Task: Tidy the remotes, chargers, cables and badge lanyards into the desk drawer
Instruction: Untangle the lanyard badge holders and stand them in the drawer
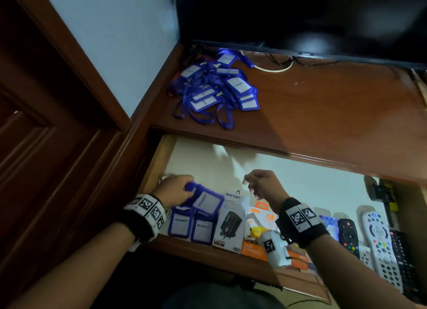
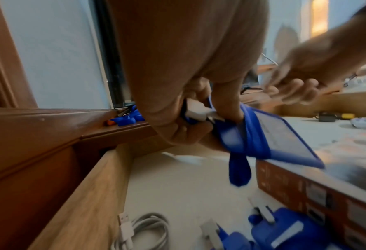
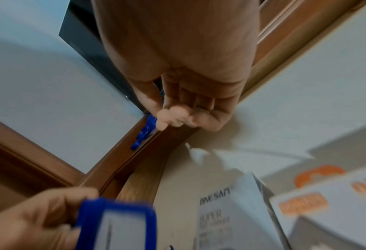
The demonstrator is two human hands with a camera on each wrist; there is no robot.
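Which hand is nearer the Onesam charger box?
Left. The left hand holds a blue badge tilted over the charger box's left edge. The right hand hangs empty just above the box's top right corner.

Left hand [image 1: 173, 191] curled, gripping; right hand [image 1: 261, 184] empty, fingers loosely curled

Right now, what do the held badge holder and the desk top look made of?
Badge holder in the left hand: likely soft blue plastic or vinyl, clear window over a white card. Desk top: glossy varnished wood or veneer, reddish-brown, showing reflections.
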